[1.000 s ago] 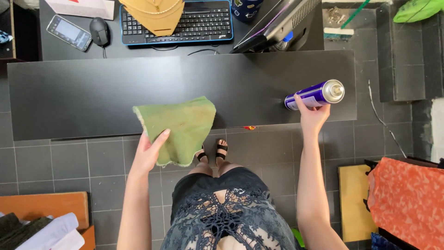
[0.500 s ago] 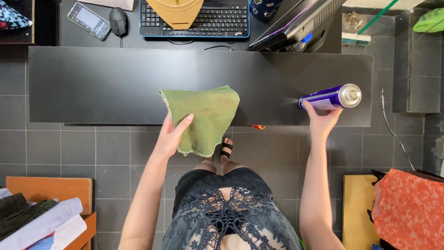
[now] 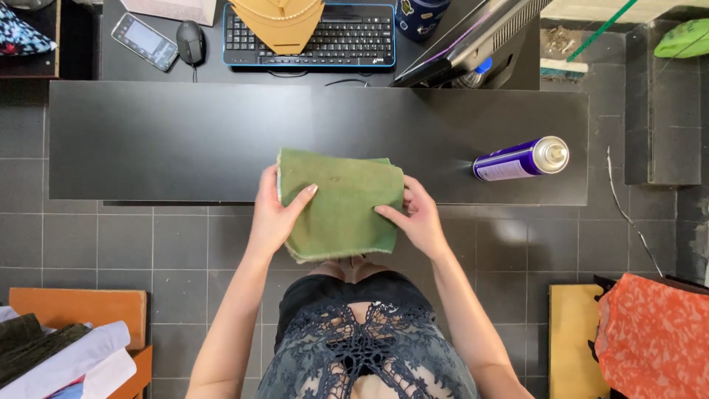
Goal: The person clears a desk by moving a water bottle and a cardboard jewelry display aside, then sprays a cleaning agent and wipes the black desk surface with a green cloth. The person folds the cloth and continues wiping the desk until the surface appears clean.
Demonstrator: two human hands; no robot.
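Green cloth [image 3: 341, 203] being held over black counter [image 3: 162, 140].
Gripped by left hand [image 3: 275, 214] and right hand [image 3: 419, 218], fingers pinching edges; spray can [image 3: 521, 159] lying aside; wiping not begun.

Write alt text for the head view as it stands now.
Both hands, left hand and right hand, hold a green cloth at the near edge of a black board. A purple spray can lies on the board's right end.

Black board [image 3: 162, 140]: purple spray can [image 3: 521, 159] lying on it.
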